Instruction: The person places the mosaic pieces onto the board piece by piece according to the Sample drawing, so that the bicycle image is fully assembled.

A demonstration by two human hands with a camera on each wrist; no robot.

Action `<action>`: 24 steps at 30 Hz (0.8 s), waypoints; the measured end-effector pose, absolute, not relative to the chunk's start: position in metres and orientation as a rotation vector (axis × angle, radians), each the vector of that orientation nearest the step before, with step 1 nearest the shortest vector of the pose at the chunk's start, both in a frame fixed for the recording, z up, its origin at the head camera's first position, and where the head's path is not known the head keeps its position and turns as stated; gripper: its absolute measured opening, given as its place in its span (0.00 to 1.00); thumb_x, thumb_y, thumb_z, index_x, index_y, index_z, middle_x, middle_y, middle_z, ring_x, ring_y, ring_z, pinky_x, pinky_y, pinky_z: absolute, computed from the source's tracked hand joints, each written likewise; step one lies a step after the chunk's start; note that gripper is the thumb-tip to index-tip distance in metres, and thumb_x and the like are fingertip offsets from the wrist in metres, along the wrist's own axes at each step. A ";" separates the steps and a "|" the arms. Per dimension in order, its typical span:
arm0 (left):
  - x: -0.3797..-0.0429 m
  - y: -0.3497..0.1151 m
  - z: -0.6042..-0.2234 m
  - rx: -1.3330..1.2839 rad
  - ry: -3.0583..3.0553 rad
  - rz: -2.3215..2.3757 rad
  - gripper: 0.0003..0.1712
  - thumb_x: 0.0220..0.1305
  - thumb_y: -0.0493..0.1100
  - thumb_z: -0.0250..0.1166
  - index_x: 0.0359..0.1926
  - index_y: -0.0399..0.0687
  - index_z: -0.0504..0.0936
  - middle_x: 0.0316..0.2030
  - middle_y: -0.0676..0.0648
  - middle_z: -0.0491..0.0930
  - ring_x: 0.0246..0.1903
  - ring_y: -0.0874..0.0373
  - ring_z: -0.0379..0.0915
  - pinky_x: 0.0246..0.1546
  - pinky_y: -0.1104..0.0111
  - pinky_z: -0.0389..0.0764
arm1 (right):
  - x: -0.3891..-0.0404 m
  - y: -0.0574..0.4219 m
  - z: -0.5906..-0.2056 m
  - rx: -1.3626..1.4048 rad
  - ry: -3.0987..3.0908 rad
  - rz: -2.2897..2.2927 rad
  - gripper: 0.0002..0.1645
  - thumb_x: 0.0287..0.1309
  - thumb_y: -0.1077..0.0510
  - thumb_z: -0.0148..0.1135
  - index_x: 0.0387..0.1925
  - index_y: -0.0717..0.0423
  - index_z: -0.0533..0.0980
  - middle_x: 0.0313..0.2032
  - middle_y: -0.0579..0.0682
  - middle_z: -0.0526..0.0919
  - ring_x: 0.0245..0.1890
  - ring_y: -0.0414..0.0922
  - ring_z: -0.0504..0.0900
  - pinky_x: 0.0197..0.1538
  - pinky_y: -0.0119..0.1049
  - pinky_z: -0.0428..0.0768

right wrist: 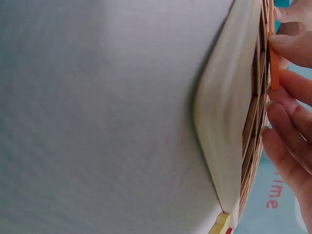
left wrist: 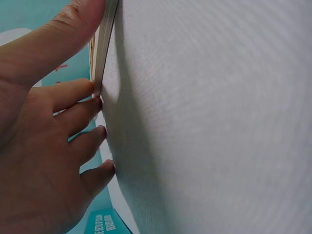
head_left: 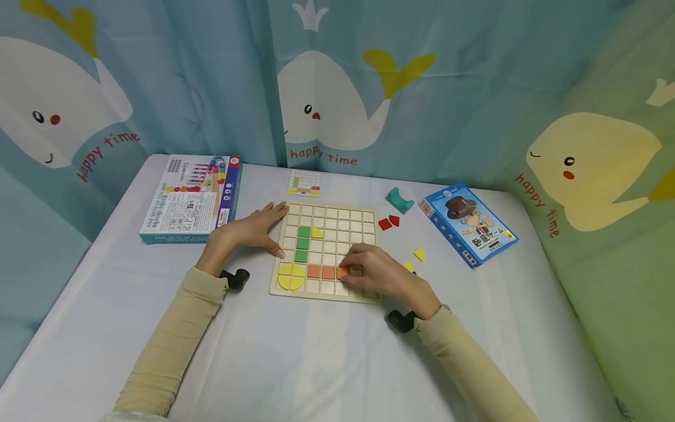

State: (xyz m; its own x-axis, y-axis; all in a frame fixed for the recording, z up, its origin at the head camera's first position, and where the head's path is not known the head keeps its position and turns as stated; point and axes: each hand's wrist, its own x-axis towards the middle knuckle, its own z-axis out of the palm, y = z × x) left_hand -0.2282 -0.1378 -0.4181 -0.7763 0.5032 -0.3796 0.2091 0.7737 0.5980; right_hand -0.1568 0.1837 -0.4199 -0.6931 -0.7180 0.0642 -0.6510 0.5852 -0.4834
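Note:
A square wooden grid board [head_left: 324, 298] lies on the white table. My left hand [head_left: 256, 230] rests with spread, fairly straight fingers along its left edge, the thumb over the rim. With thumb and fingertips, my right hand [head_left: 379, 271] pinches an orange square tile [right wrist: 274, 68] low over the grid, at the right end of an orange row. Two orange tiles [head_left: 321, 272] sit to its left. A column of green tiles [head_left: 303, 242] stands in the grid beside a yellow quarter piece [head_left: 317, 233]. Yellow quarters form a circle [head_left: 291, 276] at the lower left.
Behind the board lies a pattern card [head_left: 304, 183]. Right of it are a teal curved piece [head_left: 399, 200], red pieces [head_left: 385, 224] and loose yellow pieces [head_left: 419, 254]. A blue game box [head_left: 470, 224] is at the right; another box [head_left: 192, 199] lies at the left.

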 end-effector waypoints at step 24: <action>-0.230 -0.135 -0.415 0.527 2.423 0.715 0.65 0.58 0.52 0.78 0.83 0.45 0.43 0.83 0.41 0.35 0.81 0.35 0.26 0.77 0.35 0.38 | -0.150 0.208 -0.411 -1.041 2.760 -0.770 0.12 0.58 0.60 0.75 0.43 0.60 0.86 0.42 0.51 0.86 0.39 0.45 0.83 0.42 0.40 0.85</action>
State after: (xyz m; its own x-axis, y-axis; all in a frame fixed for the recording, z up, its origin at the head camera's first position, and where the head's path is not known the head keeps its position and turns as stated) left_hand -0.2298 -0.1352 -0.4152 -0.7697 0.5013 -0.3953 0.2062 0.7812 0.5893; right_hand -0.1503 0.2081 -0.4108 -0.7632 -0.6401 0.0881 -0.5933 0.6403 -0.4879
